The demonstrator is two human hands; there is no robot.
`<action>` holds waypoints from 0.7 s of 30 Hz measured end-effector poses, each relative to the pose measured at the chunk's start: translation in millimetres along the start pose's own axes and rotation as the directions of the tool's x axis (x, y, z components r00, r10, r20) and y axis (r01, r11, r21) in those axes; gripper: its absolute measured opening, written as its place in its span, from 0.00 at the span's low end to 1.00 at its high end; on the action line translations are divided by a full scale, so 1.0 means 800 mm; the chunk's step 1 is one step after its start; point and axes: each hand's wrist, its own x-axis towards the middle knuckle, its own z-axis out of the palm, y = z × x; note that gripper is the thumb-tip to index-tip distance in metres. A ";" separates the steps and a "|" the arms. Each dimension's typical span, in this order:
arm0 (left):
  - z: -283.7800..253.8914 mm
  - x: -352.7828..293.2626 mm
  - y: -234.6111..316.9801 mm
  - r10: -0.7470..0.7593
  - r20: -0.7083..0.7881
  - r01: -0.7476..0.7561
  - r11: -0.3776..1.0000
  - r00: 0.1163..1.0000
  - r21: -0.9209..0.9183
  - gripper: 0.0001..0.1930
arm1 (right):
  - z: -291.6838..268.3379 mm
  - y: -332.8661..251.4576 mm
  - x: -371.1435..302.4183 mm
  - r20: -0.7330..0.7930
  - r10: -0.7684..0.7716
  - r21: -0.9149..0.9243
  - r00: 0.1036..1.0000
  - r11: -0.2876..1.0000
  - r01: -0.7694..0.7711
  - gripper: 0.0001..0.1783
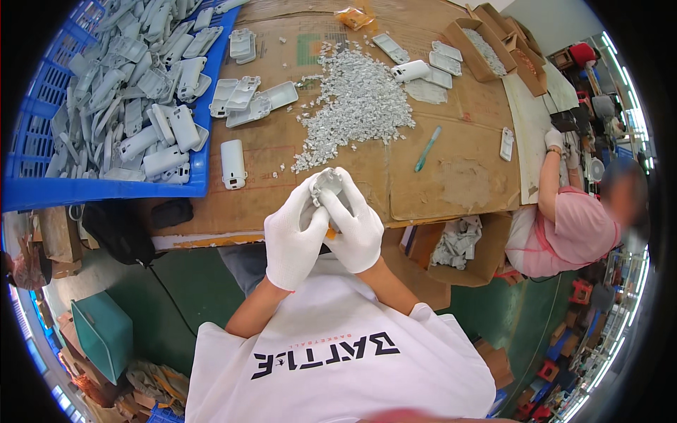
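Observation:
My left hand (295, 229), in a white knit glove, is closed around the left side of a pale grey-white plastic casing (327, 180). The gloved right hand (358, 229) grips the same casing from the other side, its thumb pressed against it. Both hands meet in front of my chest, over the table's near edge; fingers cover most of the casing. Just beyond them spreads a heap of tiny silvery-white parts (363, 102). To the left of my hands a closed white casing (233, 162) lies on the cardboard-covered table (310, 201).
A blue crate (206, 134) full of white casings stands at the left. Open shells (254, 109) lie beside it, and more shells (444, 60) lie far right. A teal pen-like tool (427, 149) rests right of the heap. A co-worker (578, 225) sits at the right.

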 end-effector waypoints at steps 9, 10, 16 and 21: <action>-0.004 -0.003 0.011 -0.085 0.070 0.090 0.993 0.994 -0.071 0.23 | -0.003 0.002 -0.006 0.040 -0.007 -0.045 0.999 0.999 0.009 0.32; -0.003 -0.004 0.010 -0.092 0.072 0.097 0.993 0.993 -0.073 0.23 | -0.004 0.002 -0.007 0.041 -0.012 -0.060 0.999 0.998 0.015 0.32; 0.003 -0.004 -0.004 -0.011 0.014 0.011 1.000 1.000 -0.015 0.22 | -0.006 0.002 -0.008 0.057 0.021 -0.030 0.998 0.999 -0.019 0.34; 0.008 -0.002 0.008 -0.050 0.068 0.046 0.997 0.996 0.063 0.22 | -0.007 0.009 -0.006 0.038 0.051 0.042 0.998 0.998 -0.053 0.33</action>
